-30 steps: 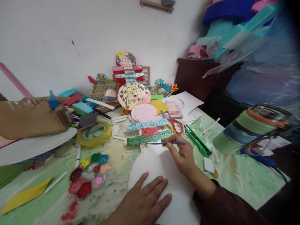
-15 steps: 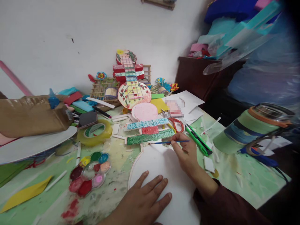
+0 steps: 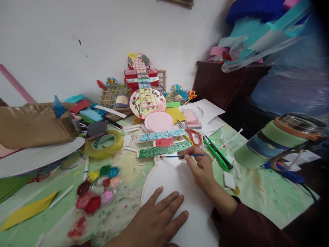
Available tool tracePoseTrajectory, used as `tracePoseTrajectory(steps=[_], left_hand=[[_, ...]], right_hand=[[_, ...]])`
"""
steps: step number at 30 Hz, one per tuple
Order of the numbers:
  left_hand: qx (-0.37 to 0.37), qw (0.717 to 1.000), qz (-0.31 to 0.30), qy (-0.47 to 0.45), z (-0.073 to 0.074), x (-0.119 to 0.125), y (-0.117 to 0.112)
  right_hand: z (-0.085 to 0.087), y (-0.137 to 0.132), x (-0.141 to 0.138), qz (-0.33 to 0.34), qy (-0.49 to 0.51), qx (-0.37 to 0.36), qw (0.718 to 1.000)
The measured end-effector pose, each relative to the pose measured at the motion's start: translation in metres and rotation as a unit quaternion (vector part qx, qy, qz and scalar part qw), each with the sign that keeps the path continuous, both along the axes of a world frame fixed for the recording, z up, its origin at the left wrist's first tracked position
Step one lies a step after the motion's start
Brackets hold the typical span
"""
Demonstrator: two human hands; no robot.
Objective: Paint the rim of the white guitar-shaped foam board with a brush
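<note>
My left hand (image 3: 160, 218) lies flat with fingers spread on the white rounded body of a guitar-shaped cutout (image 3: 164, 178). Between the thumb and fingers of my right hand (image 3: 199, 166) is a thin blue paintbrush (image 3: 177, 156), held level. Its tip points left, at the top of the white body, just below a green-painted strip (image 3: 164, 149). Above that strip come a red patch (image 3: 164, 142), a blue-and-white strip (image 3: 161, 135) and a pink rounded head (image 3: 158, 122). A flower-shaped paint palette (image 3: 99, 188) with several colours sits left of the cutout.
A finished painted guitar model (image 3: 146, 99) leans by the wall. Clear tape (image 3: 104, 144), a phone (image 3: 96, 130) and a cardboard box (image 3: 36, 125) stand left. Rightward are a green utility knife (image 3: 218, 153), red-handled scissors (image 3: 194, 136) and a green thermos (image 3: 272, 142).
My right hand has shifted slightly left with the paintbrush, so the tip is a little further left. My left hand stays in place on the white body.
</note>
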State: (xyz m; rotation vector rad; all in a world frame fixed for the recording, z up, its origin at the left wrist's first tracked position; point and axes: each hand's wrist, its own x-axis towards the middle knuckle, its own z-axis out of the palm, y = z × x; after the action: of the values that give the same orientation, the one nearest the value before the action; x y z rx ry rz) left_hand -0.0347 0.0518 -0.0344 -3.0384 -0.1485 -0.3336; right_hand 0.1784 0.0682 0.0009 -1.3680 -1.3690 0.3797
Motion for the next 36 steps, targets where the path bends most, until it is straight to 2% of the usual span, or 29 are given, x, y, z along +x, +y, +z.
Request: tracePoseTrajectory(steps=[6, 17, 23, 36], left_hand=[[-0.013, 1.0, 0.001, 0.008, -0.0015, -0.0011, -0.0001], [-0.029, 0.999, 0.005, 0.019, -0.0027, -0.0029, -0.0006], [-0.055, 0.998, 0.005, 0.038, -0.0003, -0.0019, -0.0003], [-0.051, 0.997, 0.005, 0.055, 0.0, -0.0005, -0.0012]], right_hand=[[0.0004, 0.0005, -0.0007, -0.006, -0.002, -0.004, 1.0], [-0.0008, 0.0004, -0.0003, 0.031, -0.016, 0.008, 0.999], [-0.0003, 0.0006, 0.0, 0.021, -0.014, 0.007, 1.0], [-0.0009, 0.0009, 0.0009, 0.004, -0.013, 0.007, 1.0]])
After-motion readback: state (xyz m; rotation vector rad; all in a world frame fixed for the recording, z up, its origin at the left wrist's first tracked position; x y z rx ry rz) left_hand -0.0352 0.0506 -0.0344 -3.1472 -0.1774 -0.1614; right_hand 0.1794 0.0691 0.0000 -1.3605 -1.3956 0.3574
